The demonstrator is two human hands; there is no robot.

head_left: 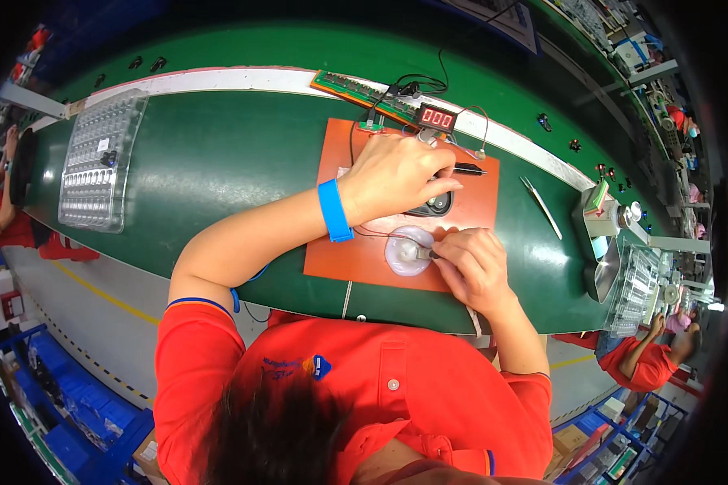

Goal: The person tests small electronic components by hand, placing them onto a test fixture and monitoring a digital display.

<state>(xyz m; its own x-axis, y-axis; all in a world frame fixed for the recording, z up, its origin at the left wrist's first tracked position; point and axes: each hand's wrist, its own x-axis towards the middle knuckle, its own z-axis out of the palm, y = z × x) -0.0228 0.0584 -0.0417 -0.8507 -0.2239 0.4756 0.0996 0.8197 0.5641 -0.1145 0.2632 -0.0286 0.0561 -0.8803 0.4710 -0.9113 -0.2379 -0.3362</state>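
My right hand (476,263) is closed in a pinch on a small dark piece at the right side of a round, whitish translucent disc (400,257). What the piece is cannot be made out. Over the upper part of an orange mat (323,250) my left hand (392,179) bends at the wrist, its fingers curled and the thumb near the fingertips; anything between them is hidden. Just below that thumb lies a black rounded device (438,205), partly covered by the hand. Thin red and dark wires (368,232) run towards the disc. A blue strap (335,210) circles my left wrist.
Behind my left hand stands a small meter with a red lit display (438,118), beside a long green circuit board (356,90). Tweezers (542,208) lie right of the mat. A metal tray (600,271) is further right; a clear plastic tray (97,174) lies far left.
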